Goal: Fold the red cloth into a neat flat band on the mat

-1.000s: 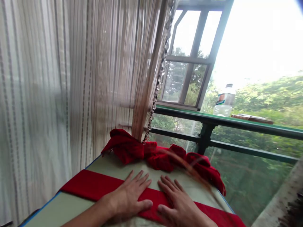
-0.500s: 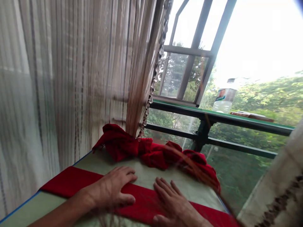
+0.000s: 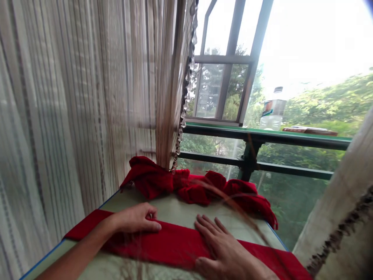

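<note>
A flat band of red cloth (image 3: 175,237) lies across a pale green tabletop (image 3: 177,212). At its far edge, left of centre, my left hand (image 3: 135,218) is closed, with the fingers curled under and the thumb on the fabric. My right hand (image 3: 221,243) rests flat on the same band, fingers stretched out and slightly apart, their tips past the far edge. Beyond both hands, a crumpled red scarf (image 3: 192,190) with a fringed end is heaped along the table's far side.
A striped sheer curtain (image 3: 87,97) with a beaded edge hangs on the left. Past the table runs a dark green railing (image 3: 218,132) holding a plastic bottle (image 3: 272,111) and a flat item (image 3: 309,131). Another curtain (image 3: 329,217) hangs at right. Blurred strands cross the view.
My left hand has gone from spread fingers to a curled grip at the band's far edge. My right hand stays flat on the cloth. The camera view has shifted and tilted a little.
</note>
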Available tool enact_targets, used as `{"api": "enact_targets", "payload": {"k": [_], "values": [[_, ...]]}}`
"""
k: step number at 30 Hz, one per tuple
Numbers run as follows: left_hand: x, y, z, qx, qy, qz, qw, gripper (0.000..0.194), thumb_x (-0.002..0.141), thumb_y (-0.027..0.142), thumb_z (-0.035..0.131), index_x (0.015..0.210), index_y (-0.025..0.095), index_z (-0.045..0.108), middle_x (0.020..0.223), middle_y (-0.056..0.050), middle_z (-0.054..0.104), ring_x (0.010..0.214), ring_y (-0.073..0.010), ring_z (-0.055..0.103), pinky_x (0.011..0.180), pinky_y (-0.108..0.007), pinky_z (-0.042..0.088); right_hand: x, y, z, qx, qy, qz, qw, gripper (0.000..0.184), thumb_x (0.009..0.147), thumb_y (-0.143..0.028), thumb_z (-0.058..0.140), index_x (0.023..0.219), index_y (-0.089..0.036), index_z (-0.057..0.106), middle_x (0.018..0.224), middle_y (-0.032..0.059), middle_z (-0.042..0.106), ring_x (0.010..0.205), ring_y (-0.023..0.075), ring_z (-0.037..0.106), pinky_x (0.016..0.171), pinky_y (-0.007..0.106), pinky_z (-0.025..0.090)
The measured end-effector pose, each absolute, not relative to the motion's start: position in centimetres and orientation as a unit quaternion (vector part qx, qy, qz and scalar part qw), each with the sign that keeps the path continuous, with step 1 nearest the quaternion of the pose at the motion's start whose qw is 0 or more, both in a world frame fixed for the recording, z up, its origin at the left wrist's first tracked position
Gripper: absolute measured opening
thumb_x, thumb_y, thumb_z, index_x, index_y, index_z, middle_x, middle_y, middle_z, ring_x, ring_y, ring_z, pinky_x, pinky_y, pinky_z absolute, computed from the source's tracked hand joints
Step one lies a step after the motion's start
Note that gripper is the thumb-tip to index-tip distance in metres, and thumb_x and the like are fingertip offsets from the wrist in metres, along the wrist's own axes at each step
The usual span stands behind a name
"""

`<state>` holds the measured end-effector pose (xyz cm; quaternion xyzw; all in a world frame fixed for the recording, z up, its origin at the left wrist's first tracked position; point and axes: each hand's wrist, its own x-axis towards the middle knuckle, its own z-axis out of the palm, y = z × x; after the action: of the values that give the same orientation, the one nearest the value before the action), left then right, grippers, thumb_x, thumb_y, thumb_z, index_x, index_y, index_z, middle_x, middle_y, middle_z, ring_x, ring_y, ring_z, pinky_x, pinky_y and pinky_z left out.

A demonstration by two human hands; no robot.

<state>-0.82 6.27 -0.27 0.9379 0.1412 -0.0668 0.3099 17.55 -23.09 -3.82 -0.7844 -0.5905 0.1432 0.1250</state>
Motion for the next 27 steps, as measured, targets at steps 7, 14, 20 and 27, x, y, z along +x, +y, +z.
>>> {"api": "enact_targets", "payload": {"k": [7, 14, 20, 27], "values": [[-3.1, 10.1, 0.5, 0.912, 0.175, -0.161, 0.333, 0.069, 0.057, 0.087, 0.077, 0.064, 0.021, 0.057, 0.06, 0.004, 0.047, 0.058, -0.0149, 0.038, 0.053, -0.029, 0.026, 17.2, -23.1, -3.5, -0.781, -0.597, 0.143, 0.116, 0.104, 0.091, -0.083, 0.057, 0.168, -0.018, 0.032, 0.178, 0.0144, 0.021, 0.167, 0.034, 0.014, 0.136, 0.06, 0.006], [-3.9, 10.4, 1.1, 0.919, 0.186, -0.116, 0.329, 0.073, 0.058, 0.092, 0.071, 0.063, 0.02, 0.057, 0.059, 0.005, 0.043, 0.06, -0.0136, 0.035, 0.055, -0.028, 0.025, 17.7, -23.3, -4.5, -0.78, -0.595, 0.128, 0.147, 0.099, 0.089, -0.079, 0.064, 0.166, -0.024, 0.036, 0.176, 0.0118, 0.027, 0.166, 0.0351, 0.019, 0.136, 0.059, 0.01], [-1.4, 4.8, 0.3, 0.936, 0.163, -0.082, 0.301, 0.056, 0.076, 0.076, 0.069, 0.071, 0.02, 0.063, 0.063, 0.004, 0.048, 0.061, -0.0148, 0.039, 0.054, -0.029, 0.026, 17.9, -23.1, -5.2, -0.775, -0.592, 0.113, 0.19, 0.094, 0.085, -0.077, 0.072, 0.163, -0.034, 0.041, 0.174, 0.0084, 0.033, 0.163, 0.0377, 0.025, 0.136, 0.059, 0.014], [3.5, 2.5, 0.7, 0.927, 0.109, -0.164, 0.32, 0.059, 0.064, 0.076, 0.08, 0.064, 0.02, 0.062, 0.06, 0.003, 0.047, 0.06, -0.0147, 0.038, 0.052, -0.029, 0.026, 17.4, -23.1, -4.1, -0.771, -0.599, 0.115, 0.181, 0.102, 0.085, -0.072, 0.076, 0.165, -0.019, 0.044, 0.174, 0.0199, 0.033, 0.164, 0.0405, 0.026, 0.135, 0.064, 0.015]]}}
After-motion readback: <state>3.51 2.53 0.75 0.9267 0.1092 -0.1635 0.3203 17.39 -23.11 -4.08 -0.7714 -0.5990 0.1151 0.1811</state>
